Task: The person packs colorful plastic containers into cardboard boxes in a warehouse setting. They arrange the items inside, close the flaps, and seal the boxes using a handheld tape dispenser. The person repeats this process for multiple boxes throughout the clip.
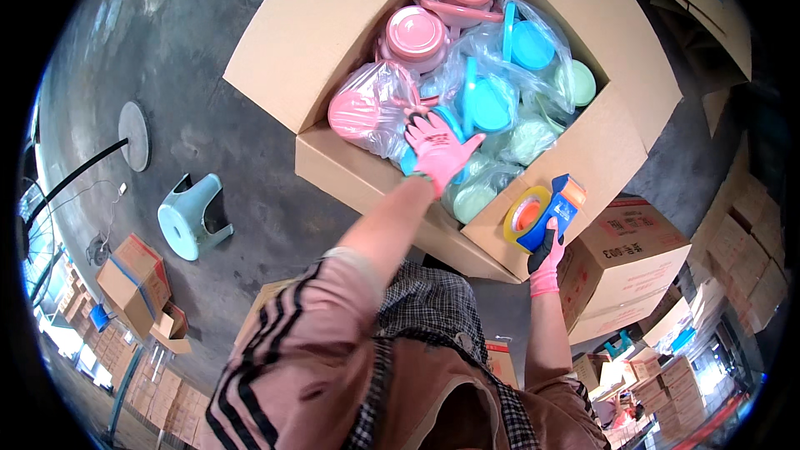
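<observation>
Left hand (439, 148), pink-gloved, presses flat and unclenched on bagged pastel plastic bowls (467, 83), seating them inside the open brown cardboard box (583, 158); right hand (546, 262) grips a blue tape dispenser (546, 210) beside the box edge.

One open cardboard carton (533, 158) is seen packed with bagged plastic lidded bowls: three pink (415, 33), three blue (492, 104) and perhaps four green (581, 82), the wrapping obscuring some. One tape dispenser (546, 212) and one pale blue stool (190, 215) are counted.
</observation>
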{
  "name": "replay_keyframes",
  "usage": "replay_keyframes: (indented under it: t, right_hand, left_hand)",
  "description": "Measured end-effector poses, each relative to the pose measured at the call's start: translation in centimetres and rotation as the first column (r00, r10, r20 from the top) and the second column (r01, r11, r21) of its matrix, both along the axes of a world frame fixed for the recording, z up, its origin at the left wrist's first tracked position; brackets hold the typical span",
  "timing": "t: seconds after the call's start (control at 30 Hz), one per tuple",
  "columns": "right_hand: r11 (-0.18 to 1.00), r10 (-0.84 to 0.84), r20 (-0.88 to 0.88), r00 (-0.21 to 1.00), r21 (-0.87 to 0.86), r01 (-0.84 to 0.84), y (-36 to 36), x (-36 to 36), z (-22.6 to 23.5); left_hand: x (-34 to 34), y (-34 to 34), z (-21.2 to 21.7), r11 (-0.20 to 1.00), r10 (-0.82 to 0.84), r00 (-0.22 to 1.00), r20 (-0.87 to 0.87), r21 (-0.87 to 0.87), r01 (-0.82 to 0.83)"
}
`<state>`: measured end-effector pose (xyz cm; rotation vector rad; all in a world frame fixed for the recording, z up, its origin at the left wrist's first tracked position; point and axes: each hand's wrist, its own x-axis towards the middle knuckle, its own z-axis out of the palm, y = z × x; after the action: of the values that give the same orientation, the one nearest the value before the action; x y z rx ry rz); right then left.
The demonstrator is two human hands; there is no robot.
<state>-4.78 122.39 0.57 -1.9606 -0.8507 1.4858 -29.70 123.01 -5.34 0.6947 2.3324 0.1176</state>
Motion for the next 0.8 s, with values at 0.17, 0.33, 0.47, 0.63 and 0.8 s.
replay_keyframes:
  t: [0.17, 0.33, 0.47, 0.63, 0.8]
  right_hand:
    - [0.998, -0.069, -0.001, 0.998, 0.002, 0.069, -0.5, -0.6, -0.1]
    - [0.995, -0.103, -0.012, 0.995, -0.009, 0.103, -0.7, 0.4, -0.6]
    - [0.997, -0.081, -0.011, 0.997, -0.002, 0.081, -0.9, -0.7, -0.2]
    - [0.987, -0.161, -0.028, 0.987, -0.010, 0.161, -0.5, -0.6, 0.0]
    - [0.993, -0.119, -0.028, 0.992, -0.018, 0.119, 0.0, -0.5, -0.1]
  left_hand:
    - [1.2, 1.2, 1.0, 0.997, 0.006, 0.999, 0.047, -0.075, -0.002]
    - [-1.7, -3.2, 2.4, 0.960, -0.270, 0.958, 0.095, 0.106, 0.261]
    - [-4.2, -4.9, 2.3, 0.884, -0.238, 0.960, -0.146, 0.378, 0.276]
    - [-13.9, -7.3, 2.2, 0.908, 0.033, 0.869, -0.494, 0.378, 0.181]
    - [-27.8, -13.7, -1.5, 0.275, 0.677, 0.391, 0.624, 0.278, -0.920]
